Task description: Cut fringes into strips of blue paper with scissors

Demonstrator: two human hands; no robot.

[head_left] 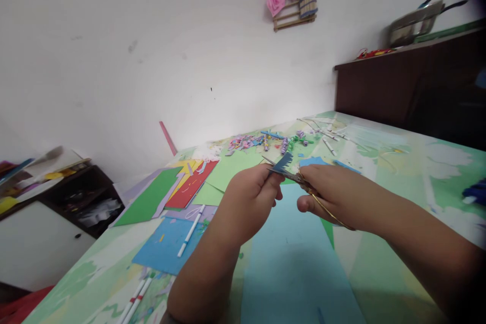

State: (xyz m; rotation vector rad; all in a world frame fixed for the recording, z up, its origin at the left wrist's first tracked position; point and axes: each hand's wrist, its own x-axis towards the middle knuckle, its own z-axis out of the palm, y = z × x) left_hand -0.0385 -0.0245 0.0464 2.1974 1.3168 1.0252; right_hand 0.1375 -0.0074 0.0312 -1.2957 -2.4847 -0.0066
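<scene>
My left hand [253,197] is closed, pinching a small dark blue piece of paper [283,163] with a fringed upper edge. In my right hand [328,191] is a pair of scissors [294,177] with gold-coloured handles. The blades reach left to the blue paper, close to my left fingertips; whether they are parted there is hard to make out. Below both hands a light blue sheet of paper [299,263] lies flat on the table.
Coloured sheets, among them a green sheet [152,197] and a red sheet [192,185], lie left. A white marker [191,231] rests on a blue sheet [152,245]. Paper scraps [245,143] are heaped near the wall. A dark cabinet [379,86] stands right.
</scene>
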